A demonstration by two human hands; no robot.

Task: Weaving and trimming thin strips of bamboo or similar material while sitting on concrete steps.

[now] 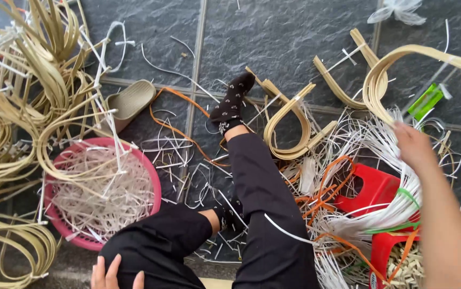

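I sit on a dark slate floor with black-trousered legs stretched out and a black sock [232, 103] on one foot. My right hand [413, 145] reaches forward over a bundle of white strips [380, 160] draped on a red plastic stool [374, 192]; its fingers touch the strips beside a loop of tan cane [372, 88], and whether it grips anything is unclear. My left hand [111, 274] rests flat on my left thigh at the bottom edge, fingers apart, holding nothing.
A pink basket [153, 176] of pale strip offcuts stands at left, under piles of bent cane strips [21, 91]. A beige sandal [131, 99], orange strips [179, 128], a bent cane bundle [289, 123] and a green object [426, 100] lie on the floor.
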